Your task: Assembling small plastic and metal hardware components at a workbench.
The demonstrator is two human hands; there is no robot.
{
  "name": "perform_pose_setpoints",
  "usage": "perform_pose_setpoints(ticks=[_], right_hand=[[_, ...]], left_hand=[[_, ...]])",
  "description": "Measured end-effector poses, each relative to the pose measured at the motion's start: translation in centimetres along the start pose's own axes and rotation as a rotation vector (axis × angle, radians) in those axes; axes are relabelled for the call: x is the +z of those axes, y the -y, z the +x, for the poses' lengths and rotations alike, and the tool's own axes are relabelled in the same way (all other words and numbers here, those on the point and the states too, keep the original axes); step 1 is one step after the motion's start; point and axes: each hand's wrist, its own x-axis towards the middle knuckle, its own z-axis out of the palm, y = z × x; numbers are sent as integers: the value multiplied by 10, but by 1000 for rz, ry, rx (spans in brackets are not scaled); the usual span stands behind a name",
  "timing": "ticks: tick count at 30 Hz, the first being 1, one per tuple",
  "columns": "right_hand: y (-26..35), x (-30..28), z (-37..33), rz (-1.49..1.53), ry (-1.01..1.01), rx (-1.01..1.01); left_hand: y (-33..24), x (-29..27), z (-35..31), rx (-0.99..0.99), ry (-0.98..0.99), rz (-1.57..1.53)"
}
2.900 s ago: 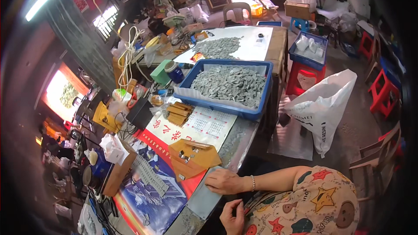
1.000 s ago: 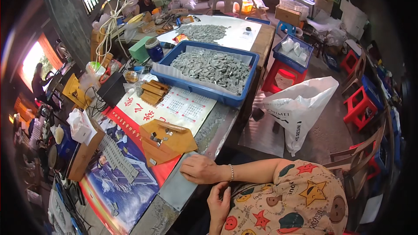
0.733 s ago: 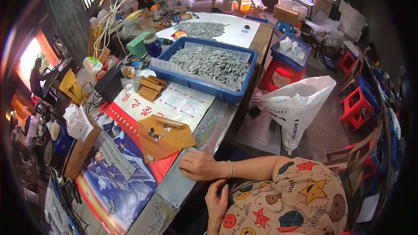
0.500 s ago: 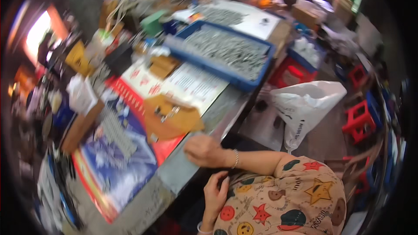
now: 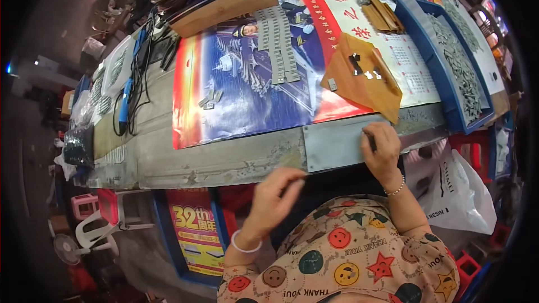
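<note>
My left hand (image 5: 276, 199) is just in front of the table edge. Its thumb and index finger are close together near a small dark tip that I cannot make out. Over the right end of a pale grey sheet (image 5: 334, 145), my right hand (image 5: 383, 148) has its fingers curled down, hiding whatever is under them. Beyond it lies a brown paper piece (image 5: 359, 59), bearing a few small black and silver parts (image 5: 369, 74). Rows of small grey parts (image 5: 276, 45) lie on a blue and red poster (image 5: 236, 115), with several loose grey pieces (image 5: 210, 99) to their left.
At the right stands a blue tray (image 5: 435, 67) of grey parts; a white plastic bag (image 5: 457, 191) hangs below. A wooden box (image 5: 224, 14) borders the poster's back. Cables and a blue-handled tool (image 5: 124, 104) lie at left. White and pink stools (image 5: 98, 221) stand below.
The view has turned, bringing the table's left side and the floor into sight. My left hand has moved from near my lap up to the table edge. My right hand remains by the grey sheet.
</note>
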Motion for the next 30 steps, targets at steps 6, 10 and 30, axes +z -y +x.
perform_pose_setpoints(ticks=[6, 10, 30], right_hand=[[-3, -2, 1, -26, 18, 24], [2, 2, 6, -48, -2, 17], [-12, -13, -6, -36, -43, -59]], left_hand=[[55, -88, 57, -2, -348, 311], [82, -127, 108, 29, -380, 503], [136, -120, 161, 328, -162, 1102]])
